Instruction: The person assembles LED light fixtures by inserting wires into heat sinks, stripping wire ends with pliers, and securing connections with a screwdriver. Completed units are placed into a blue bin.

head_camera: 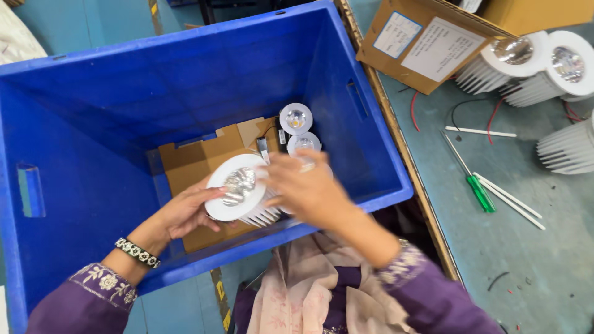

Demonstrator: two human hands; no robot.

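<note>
Inside a big blue plastic crate (93, 124), both my hands hold one white round lamp fitting (238, 188) with a shiny reflector and a finned body. My left hand (182, 213) cups its rim from the left and below. My right hand (306, 188) grips its finned side from the right, slightly blurred. Two more white lamps (296, 119) lie on brown cardboard (198, 154) at the crate's bottom, just beyond my hands.
To the right stands a teal workbench (526, 260) with a green-handled screwdriver (476, 185), white sticks (510, 201), loose wires, several white finned lamps (526, 65) and a labelled cardboard box (427, 43). A pale scarf (303, 297) hangs below my arms.
</note>
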